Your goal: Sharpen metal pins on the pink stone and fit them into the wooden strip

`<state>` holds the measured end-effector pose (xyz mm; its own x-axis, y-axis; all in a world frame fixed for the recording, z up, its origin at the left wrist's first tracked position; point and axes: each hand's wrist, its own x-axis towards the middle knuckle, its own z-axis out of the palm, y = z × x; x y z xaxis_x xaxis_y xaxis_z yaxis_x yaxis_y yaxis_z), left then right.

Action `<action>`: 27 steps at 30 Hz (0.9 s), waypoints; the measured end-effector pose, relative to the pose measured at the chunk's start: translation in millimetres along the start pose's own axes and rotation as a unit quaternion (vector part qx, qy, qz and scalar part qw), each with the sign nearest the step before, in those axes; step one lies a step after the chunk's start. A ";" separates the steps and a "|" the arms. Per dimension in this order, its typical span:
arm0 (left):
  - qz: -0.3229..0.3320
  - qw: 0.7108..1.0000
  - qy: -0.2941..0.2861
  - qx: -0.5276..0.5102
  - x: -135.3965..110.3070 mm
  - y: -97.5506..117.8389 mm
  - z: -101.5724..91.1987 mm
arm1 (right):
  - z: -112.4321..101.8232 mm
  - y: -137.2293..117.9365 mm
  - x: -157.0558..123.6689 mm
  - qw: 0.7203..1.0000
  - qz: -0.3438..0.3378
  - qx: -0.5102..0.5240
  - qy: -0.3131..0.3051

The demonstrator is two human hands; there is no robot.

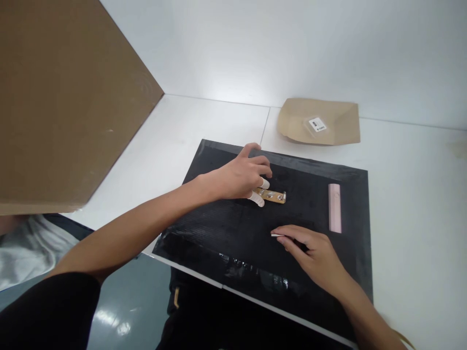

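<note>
My left hand (248, 176) reaches over the black mat, white covers on its thumb and a finger. Those covered tips close on a flat gold-coloured strip (274, 196) with shiny metal bits on it and a raised end at the right. Its left end is hidden under the hand. The other fingers are bent and spread above the mat. Nearer to me, my right hand (310, 248) pinches a small thin silvery piece (276, 236) between thumb and forefinger. To the right on the mat lies a pale pink oblong piece (334, 208), apart from both hands.
The black mat (299, 277) lies on a white table (412, 218). Behind it, a brown paper tray (343, 126) holds a small clear packet with a white label (317, 125). A big brown panel (65, 97) stands at the left, with part of another person (29, 248) below it.
</note>
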<state>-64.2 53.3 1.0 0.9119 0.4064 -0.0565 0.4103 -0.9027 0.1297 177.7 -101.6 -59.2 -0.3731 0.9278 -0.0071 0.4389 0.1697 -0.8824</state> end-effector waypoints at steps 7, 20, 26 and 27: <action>-0.018 1.000 0.020 -0.002 0.0 1.0 5.8 | 1.1 0.1 0.3 1.000 0.001 0.000 0.002; -0.016 0.999 -0.020 -0.037 7.3 7.9 3.6 | -0.4 -3.5 1.4 1.000 0.006 0.001 0.005; -0.023 0.998 -0.016 -0.049 9.3 10.7 4.2 | 0.2 -2.4 0.8 1.000 0.004 0.002 0.003; -0.024 0.998 -0.015 -0.050 9.6 10.8 4.0 | 0.3 -2.2 0.7 1.000 0.004 0.002 0.003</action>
<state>-51.0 46.9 -2.0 0.8917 0.4428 -0.0938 0.4523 -0.8633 0.2239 176.2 -101.4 -57.4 -0.3645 0.9311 -0.0118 0.4386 0.1605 -0.8842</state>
